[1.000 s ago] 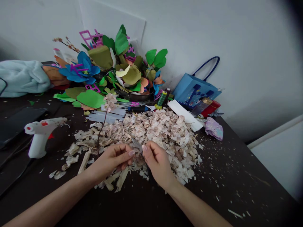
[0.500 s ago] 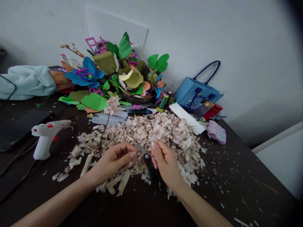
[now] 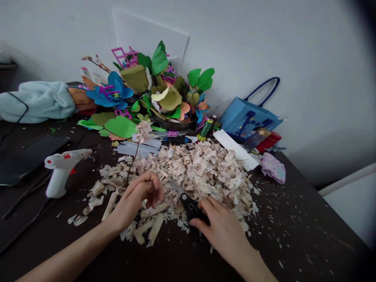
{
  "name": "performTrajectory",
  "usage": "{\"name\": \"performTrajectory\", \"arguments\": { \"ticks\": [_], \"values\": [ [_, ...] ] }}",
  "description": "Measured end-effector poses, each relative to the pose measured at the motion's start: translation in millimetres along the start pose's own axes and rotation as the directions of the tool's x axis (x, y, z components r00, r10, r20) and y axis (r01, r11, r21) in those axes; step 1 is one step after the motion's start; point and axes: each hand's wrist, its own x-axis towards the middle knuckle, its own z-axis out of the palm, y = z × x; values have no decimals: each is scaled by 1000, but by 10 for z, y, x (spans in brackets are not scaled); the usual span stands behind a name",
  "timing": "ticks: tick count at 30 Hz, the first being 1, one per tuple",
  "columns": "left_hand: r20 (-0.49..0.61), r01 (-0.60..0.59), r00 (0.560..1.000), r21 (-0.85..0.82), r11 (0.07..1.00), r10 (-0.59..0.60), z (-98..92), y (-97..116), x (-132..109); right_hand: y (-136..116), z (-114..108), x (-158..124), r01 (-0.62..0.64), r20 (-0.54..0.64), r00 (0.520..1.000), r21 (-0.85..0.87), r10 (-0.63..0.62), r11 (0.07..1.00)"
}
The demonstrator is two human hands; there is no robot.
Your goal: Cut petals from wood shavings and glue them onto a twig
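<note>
A pair of scissors point(image 3: 189, 205) with black handles lies on a heap of pale dry shavings point(image 3: 202, 164), its blades pointing away to the left. My right hand point(image 3: 221, 225) is closed over the handles, thumb on the near side and fingers on the far side. Left of the blades, my left hand point(image 3: 142, 194) hovers above the shavings with its fingers curled in; whatever they hold, if anything, is hidden. A thin brown stem with a pale pink flower point(image 3: 143, 131) rises beyond this hand, its lower end out of sight behind it.
At left lie a white glue gun point(image 3: 60, 168) and a dark flat panel point(image 3: 28, 158). Colourful paper flowers point(image 3: 167, 98) fill the back. Glue sticks point(image 3: 139, 147), a green thread spool point(image 3: 205, 127), a white strip point(image 3: 235, 149) and a blue bag point(image 3: 246, 117) border the heap.
My right hand has come down and toward me from above the blades onto the scissors' handles. My left hand has drawn slightly left, its fingers turning inward. The view has shifted a little.
</note>
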Motion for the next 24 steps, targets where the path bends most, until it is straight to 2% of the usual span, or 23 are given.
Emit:
{"name": "performTrajectory", "arguments": {
  "ticks": [6, 12, 16, 18, 20, 22, 24],
  "values": [
    [-146, -36, 988, 98, 995, 50, -21, 16, 10, -2, 55, -13, 14, -21, 1000, -124, -16, 992],
    [-305, -156, 936, 90, 984, 177, -69, 40, 22, 20, 107, -16, 49, -66, 996, -220, -65, 974],
    [-335, -239, 908, 82, 967, 253, -81, 71, 3, 4, 127, -2, 22, -116, 992, -240, -51, 971],
    [-308, -249, 904, 180, 952, 295, -86, 94, -21, 13, 85, -8, -3, -144, 989, -214, -29, 977],
    [-232, -234, 919, 326, 916, 318, -81, 124, -46, 40, -1, -23, -23, -159, 987, -147, -1, 989],
    [-96, -238, 948, 418, 877, 302, -57, 155, -65, 80, -121, -35, -24, -145, 989, -20, 21, 1000],
    [82, -260, 965, 440, 860, 250, -14, 182, -76, 123, -257, -36, -32, -81, 996, 117, 42, 993]
  ]
}}
